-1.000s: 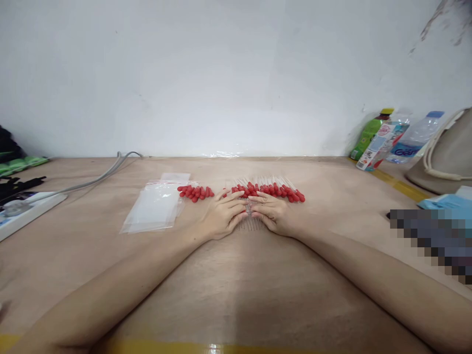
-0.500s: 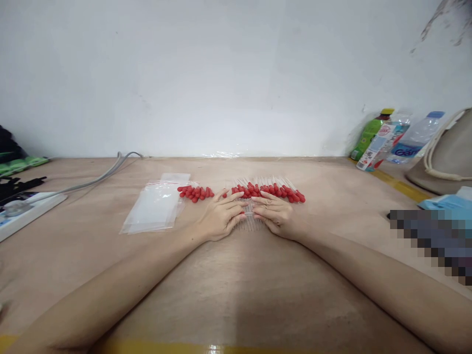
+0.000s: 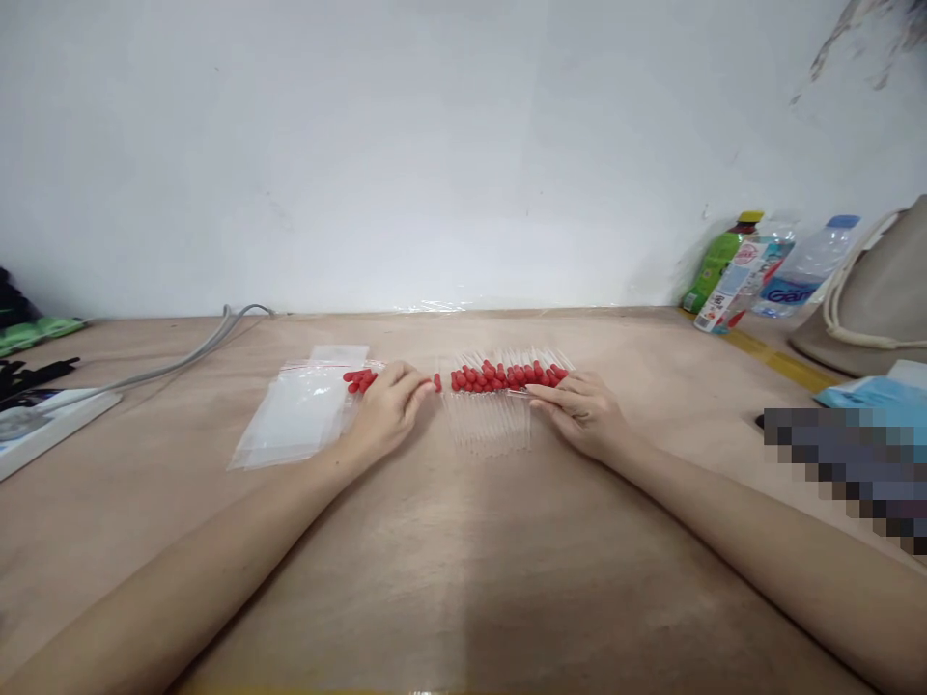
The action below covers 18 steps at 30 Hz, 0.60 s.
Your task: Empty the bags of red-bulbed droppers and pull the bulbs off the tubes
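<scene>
A row of clear droppers with red bulbs (image 3: 499,378) lies across the middle of the wooden table (image 3: 463,579), tubes pointing toward me. A smaller bunch of the same droppers (image 3: 357,378) lies to its left, beside a stack of clear zip bags (image 3: 300,410). My left hand (image 3: 387,410) rests on that smaller bunch with its fingers curled over it. My right hand (image 3: 583,413) lies flat at the right end of the main row, fingers stretched out and touching the tubes.
A grey cable (image 3: 181,357) runs to a white power strip (image 3: 50,425) at the far left. Bottles (image 3: 753,270) stand against the wall at the right, with a beige bag (image 3: 876,309) and a blue packet (image 3: 869,391) nearby.
Both hands were together on the middle of the row. The left hand has moved left onto the small bunch, the right hand has moved to the row's right end, and the row looks tidier.
</scene>
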Each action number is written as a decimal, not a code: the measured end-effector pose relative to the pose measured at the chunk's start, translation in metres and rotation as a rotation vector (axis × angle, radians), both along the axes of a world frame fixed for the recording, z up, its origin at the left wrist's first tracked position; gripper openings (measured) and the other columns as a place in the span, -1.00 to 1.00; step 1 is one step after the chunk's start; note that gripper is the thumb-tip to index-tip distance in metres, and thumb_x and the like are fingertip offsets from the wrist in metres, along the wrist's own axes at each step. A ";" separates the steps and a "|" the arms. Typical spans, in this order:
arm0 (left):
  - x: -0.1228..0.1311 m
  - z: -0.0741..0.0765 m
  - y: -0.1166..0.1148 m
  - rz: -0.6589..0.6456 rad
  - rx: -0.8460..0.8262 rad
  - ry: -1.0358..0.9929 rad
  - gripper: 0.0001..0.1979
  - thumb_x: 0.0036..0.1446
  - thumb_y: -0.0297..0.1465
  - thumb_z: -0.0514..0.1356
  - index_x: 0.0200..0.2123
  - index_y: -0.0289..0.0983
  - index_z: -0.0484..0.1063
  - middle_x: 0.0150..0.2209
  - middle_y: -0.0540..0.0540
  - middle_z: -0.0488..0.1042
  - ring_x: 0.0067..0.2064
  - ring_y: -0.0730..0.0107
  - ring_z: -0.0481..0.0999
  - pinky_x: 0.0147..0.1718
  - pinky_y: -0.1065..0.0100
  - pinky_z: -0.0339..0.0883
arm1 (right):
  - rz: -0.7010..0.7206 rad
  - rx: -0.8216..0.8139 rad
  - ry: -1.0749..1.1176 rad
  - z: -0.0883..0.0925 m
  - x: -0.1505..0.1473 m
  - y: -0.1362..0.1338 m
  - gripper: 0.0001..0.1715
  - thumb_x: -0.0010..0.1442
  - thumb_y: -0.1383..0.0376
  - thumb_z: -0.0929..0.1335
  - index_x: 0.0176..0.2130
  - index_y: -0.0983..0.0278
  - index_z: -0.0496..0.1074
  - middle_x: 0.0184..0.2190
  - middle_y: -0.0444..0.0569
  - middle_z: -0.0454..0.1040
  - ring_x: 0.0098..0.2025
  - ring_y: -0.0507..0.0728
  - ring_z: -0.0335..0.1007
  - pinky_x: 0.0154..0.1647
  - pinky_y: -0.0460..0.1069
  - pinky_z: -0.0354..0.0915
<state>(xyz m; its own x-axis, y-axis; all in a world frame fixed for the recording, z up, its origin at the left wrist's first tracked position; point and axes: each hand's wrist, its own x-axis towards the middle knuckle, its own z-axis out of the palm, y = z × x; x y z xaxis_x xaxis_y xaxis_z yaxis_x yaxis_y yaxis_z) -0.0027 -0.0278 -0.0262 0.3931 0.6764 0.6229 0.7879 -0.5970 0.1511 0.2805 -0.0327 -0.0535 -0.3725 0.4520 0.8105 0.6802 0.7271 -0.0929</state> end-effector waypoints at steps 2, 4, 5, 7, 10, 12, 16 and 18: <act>-0.006 0.004 0.009 0.081 -0.026 -0.097 -0.74 0.20 -0.36 -0.05 -0.23 -0.29 0.41 -0.36 -0.11 0.31 -0.24 0.31 0.35 -0.23 0.27 0.30 | -0.081 -0.027 -0.029 -0.001 -0.001 -0.001 -0.75 0.17 0.23 0.27 -0.23 0.24 0.50 -0.63 -0.11 0.37 -0.49 0.04 0.28 -0.36 -0.01 0.20; -0.011 0.007 0.017 0.146 -0.060 -0.137 -0.74 0.18 -0.41 -0.05 -0.19 -0.29 0.40 -0.35 -0.11 0.28 -0.18 0.28 0.34 -0.20 0.25 0.31 | -0.105 -0.043 -0.030 -0.002 -0.004 -0.003 -0.74 0.16 0.27 0.26 -0.21 0.26 0.49 -0.58 -0.10 0.40 -0.47 0.04 0.28 -0.32 0.00 0.16; -0.013 0.009 0.020 0.175 -0.075 -0.149 -0.73 0.17 -0.44 -0.06 -0.18 -0.29 0.39 -0.33 -0.11 0.26 -0.15 0.27 0.34 -0.19 0.24 0.31 | -0.108 -0.056 -0.014 -0.002 -0.006 -0.005 -0.73 0.16 0.29 0.25 -0.18 0.27 0.47 -0.55 -0.09 0.43 -0.46 0.04 0.29 -0.30 0.00 0.15; -0.018 0.011 0.025 0.207 -0.094 -0.165 -0.70 0.13 -0.49 -0.07 -0.10 -0.29 0.33 -0.29 -0.12 0.24 -0.13 0.28 0.36 -0.19 0.25 0.32 | -0.118 -0.099 0.038 -0.002 -0.009 -0.008 -0.73 0.13 0.32 0.25 -0.17 0.27 0.44 -0.50 -0.10 0.47 -0.44 0.04 0.31 -0.25 0.01 0.13; -0.022 0.010 0.030 0.216 -0.068 -0.173 -0.68 0.09 -0.51 -0.02 -0.06 -0.27 0.24 -0.24 -0.11 0.25 -0.21 0.34 0.40 -0.28 0.30 0.34 | -0.148 -0.161 0.106 -0.002 -0.012 -0.011 -0.83 0.08 0.32 0.28 -0.27 0.26 0.42 -0.52 -0.14 0.48 -0.45 0.03 0.33 -0.21 0.01 0.11; -0.023 0.007 0.034 0.228 -0.025 -0.130 -0.78 0.07 -0.49 0.02 -0.17 -0.27 0.26 -0.27 -0.10 0.28 -0.30 0.35 0.39 -0.36 0.33 0.33 | -0.177 -0.176 0.119 -0.002 -0.012 -0.012 -0.88 0.06 0.33 0.29 -0.34 0.24 0.42 -0.52 -0.16 0.48 -0.45 0.03 0.35 -0.20 0.01 0.09; -0.024 -0.001 0.041 0.251 0.067 0.040 -0.92 0.05 -0.49 0.03 -0.39 -0.27 0.30 -0.37 -0.09 0.31 -0.35 0.32 0.34 -0.37 0.32 0.28 | -0.203 -0.135 0.104 -0.003 -0.015 -0.012 -0.86 0.07 0.32 0.28 -0.37 0.24 0.44 -0.51 -0.15 0.50 -0.46 0.03 0.37 -0.21 0.00 0.08; -0.023 -0.004 0.043 0.242 0.117 0.124 -0.90 0.05 -0.50 0.03 -0.43 -0.27 0.32 -0.39 -0.10 0.32 -0.32 0.29 0.33 -0.34 0.30 0.26 | -0.210 -0.092 0.078 -0.003 -0.016 -0.013 -0.85 0.08 0.33 0.28 -0.39 0.24 0.46 -0.52 -0.14 0.50 -0.48 0.02 0.36 -0.21 0.00 0.07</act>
<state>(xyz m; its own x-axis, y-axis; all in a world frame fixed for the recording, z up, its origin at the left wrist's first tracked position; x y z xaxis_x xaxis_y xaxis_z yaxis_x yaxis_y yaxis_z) -0.0262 0.0150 -0.0300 0.3069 0.6865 0.6592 0.9177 -0.3970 -0.0138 0.2644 -0.0453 -0.0561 -0.2006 0.5865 0.7847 0.8036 0.5567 -0.2106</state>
